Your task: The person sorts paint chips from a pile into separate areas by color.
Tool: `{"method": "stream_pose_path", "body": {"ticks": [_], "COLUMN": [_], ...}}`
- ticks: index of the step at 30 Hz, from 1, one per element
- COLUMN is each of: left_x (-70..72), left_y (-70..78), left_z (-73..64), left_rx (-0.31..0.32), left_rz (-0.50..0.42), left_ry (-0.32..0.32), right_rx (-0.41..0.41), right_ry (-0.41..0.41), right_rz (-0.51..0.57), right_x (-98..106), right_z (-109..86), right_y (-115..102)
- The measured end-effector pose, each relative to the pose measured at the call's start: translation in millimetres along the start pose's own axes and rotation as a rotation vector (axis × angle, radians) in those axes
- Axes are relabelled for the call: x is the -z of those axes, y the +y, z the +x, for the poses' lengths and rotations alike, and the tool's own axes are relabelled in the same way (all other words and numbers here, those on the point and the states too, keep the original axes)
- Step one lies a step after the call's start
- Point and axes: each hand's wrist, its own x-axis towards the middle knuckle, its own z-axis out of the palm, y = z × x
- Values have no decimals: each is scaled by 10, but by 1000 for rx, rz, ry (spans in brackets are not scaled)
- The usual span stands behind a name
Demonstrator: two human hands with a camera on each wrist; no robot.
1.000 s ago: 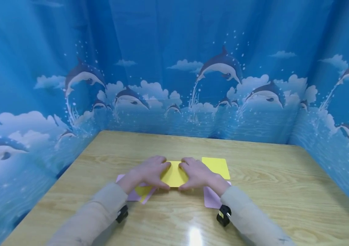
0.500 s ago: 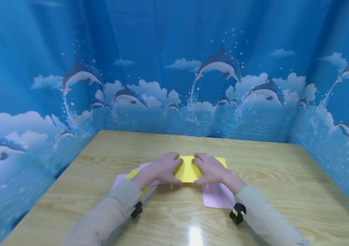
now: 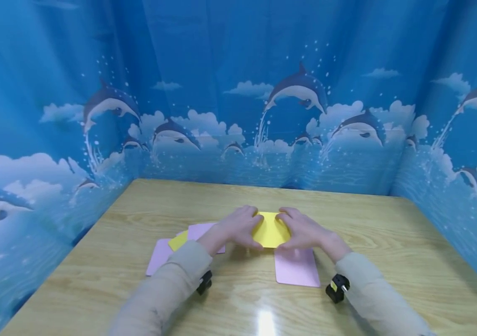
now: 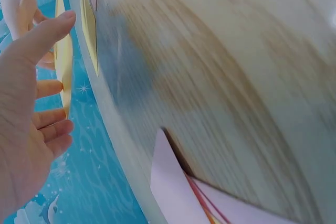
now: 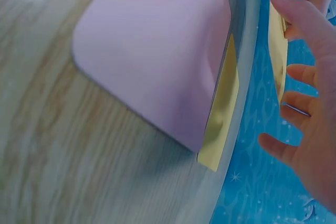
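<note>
Raised over the far middle of the table, a yellow card (image 3: 270, 231) spans both hands. My left hand (image 3: 240, 227) pinches its left side between thumb and fingers, and my right hand (image 3: 304, 229) grips the opposite side likewise. From the left wrist, the held yellow card (image 4: 64, 64) appears nearly edge-on, apart from the tabletop. Under the hands lies a light purple card (image 3: 297, 268); the right wrist view shows this purple card (image 5: 157, 51) overlapping another yellow card (image 5: 219, 116), which the hands hide in the head view.
Left of the hands, a purple card (image 3: 159, 255), a yellow card (image 3: 178, 241) and another purple card (image 3: 199, 230) overlap on the wooden table (image 3: 373, 261). A blue dolphin-print curtain (image 3: 213, 70) encloses the table's back and sides.
Both hands have carried the yellow card to the right and slightly away, from near the left cards to above the right ones. More of the left cards now shows.
</note>
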Motion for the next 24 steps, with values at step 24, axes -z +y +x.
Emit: {"method": "stream_pose_path", "body": {"ticks": [24], "left_x": [-103], "left_y": [143], "left_z": [428], "left_rx": [82], "left_rz": [-101], "left_ry": [-79], "right_rx": [-161], "right_ry": [-40], "right_rz": [52], "right_x": [90], "right_z": [-126], "right_y": [275]}}
